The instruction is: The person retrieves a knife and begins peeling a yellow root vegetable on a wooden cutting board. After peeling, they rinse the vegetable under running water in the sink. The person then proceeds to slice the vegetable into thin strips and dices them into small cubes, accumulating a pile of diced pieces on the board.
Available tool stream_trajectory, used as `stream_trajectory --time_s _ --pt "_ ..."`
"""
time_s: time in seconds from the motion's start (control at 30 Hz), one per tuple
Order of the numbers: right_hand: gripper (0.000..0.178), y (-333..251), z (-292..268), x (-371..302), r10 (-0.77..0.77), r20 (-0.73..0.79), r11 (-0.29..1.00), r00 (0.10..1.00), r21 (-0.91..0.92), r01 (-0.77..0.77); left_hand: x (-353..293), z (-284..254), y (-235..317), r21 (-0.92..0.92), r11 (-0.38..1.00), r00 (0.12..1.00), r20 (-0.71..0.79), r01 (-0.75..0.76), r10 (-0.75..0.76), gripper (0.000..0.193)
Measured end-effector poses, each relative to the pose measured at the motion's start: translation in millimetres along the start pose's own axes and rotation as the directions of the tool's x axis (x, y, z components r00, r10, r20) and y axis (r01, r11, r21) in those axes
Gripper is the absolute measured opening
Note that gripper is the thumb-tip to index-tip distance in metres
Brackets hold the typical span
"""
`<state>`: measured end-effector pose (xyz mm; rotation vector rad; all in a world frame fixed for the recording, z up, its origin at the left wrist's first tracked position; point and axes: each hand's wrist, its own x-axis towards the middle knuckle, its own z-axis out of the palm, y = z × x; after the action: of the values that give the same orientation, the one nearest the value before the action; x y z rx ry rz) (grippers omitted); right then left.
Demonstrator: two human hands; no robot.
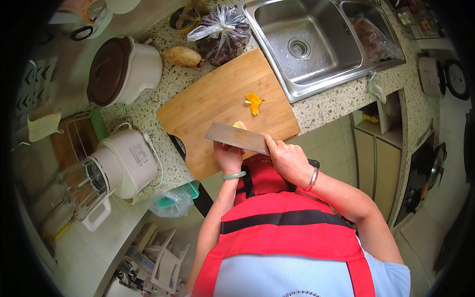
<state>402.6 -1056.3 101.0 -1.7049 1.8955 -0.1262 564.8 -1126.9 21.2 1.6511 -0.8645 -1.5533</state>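
**Holding a cleaver (pixel 230 137) across the near part of the cutting board (pixel 198 99)**

So the right hand (pixel 293 161) had its fingers wrapped around the cleaver's handle, hanging just past the board's near edge, close to the right corner. The blade reached back over the wood, toward the board's left side. The left hand (pixel 228 157) was at the near edge too, partly tucked behind the blade. Most of its fingers were covered, so I couldn't tell how spread they were or what they had hold of. A pale piece (pixel 239 124) poked out beyond the blade, about mid-board, and some bright orange scraps (pixel 254 103) lay farther back toward the board's right edge.

Room-wise, the board's left and far parts were a big stretch of bare wood. Its right edge was tighter, with the steel sink (pixel 321 55) just beside it. Past the far edge, a tied plastic bag (pixel 221 32) sat right up close, a brownish root vegetable (pixel 181 57) was near, and a brown-lidded cooker (pixel 148 64) stood by the far left corner.
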Motion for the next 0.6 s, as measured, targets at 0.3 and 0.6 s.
stream_trajectory --time_s 0.3,0.6 --pt "0.037 -16 -6 13 0.031 0.035 1.0 0.999 -0.004 -0.031 4 -3 2 0.012 1.0 0.999 0.035 0.01 -0.01 0.032" --pt "0.016 -34 -6 46 0.015 0.016 0.999 1.0 0.04 -0.015 1 4 11 0.032 0.996 0.996 0.009 -0.085 0.085 0.029"
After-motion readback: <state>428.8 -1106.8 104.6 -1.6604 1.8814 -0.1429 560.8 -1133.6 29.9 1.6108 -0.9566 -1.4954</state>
